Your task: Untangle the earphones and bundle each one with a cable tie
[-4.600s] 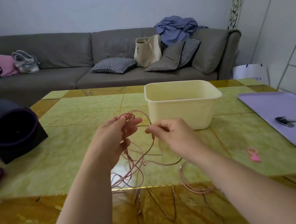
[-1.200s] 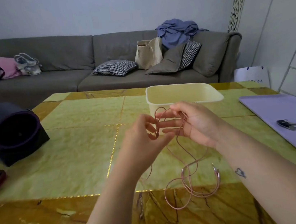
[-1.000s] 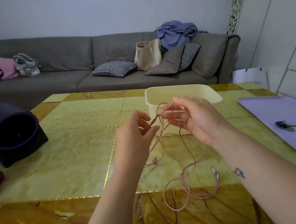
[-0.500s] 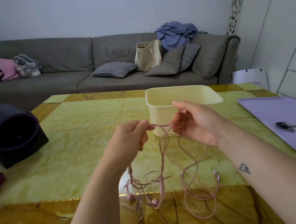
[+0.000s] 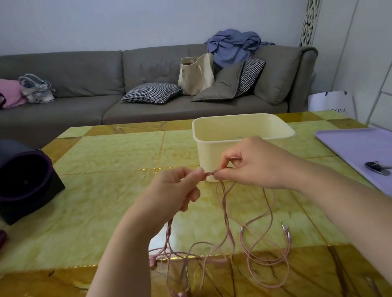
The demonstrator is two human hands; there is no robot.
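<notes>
Before the tub (image 5: 212,155), your left hand (image 5: 171,196) and right hand (image 5: 257,165) pinched the earphones (image 5: 225,216), cord level between them, tails hanging down.

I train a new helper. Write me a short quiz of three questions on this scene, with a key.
1. True or false: the left hand and the right hand both pinch the thin pink earphone cables.
2. What lies on the flat lilac tray? A a red phone; B a small dark metal object; C a pink earbud.
3. Fill in: the cables' loose loops rest on the yellow marble-patterned ___.
Key: 1 true; 2 B; 3 table.
</notes>
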